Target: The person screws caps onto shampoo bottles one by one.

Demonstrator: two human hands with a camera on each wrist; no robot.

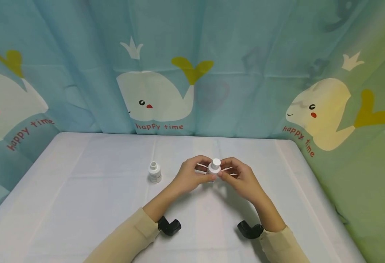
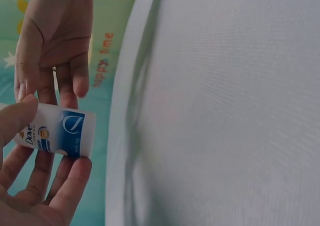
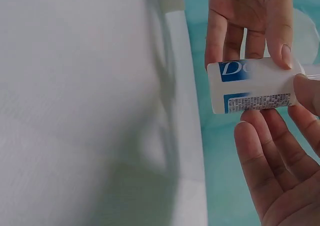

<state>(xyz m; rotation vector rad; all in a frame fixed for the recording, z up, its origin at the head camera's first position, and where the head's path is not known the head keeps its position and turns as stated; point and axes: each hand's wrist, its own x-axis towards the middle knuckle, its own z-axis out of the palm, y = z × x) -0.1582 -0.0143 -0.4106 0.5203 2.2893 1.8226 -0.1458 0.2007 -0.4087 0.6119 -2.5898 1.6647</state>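
A small white Dove bottle [image 1: 214,168] with a blue label is held between both hands at the middle of the table, its white cap [image 1: 216,163] on top. My left hand [image 1: 189,175] grips it from the left, thumb across the front and fingers behind. From the right, my right hand [image 1: 243,178] pinches it between thumb and fingers. In the left wrist view the bottle's label [image 2: 73,128] shows past the left thumb; a printed code block [image 3: 259,102] is visible in the right wrist view. Left of the hands stands a second white bottle [image 1: 154,172], upright, its neck uncapped.
A white cloth covers the table [image 1: 97,197]. Behind it hangs a blue-green curtain [image 1: 231,98] printed with whales, which continues along both sides. Black camera mounts [image 1: 170,226] sit at both wrists, near the tabletop.
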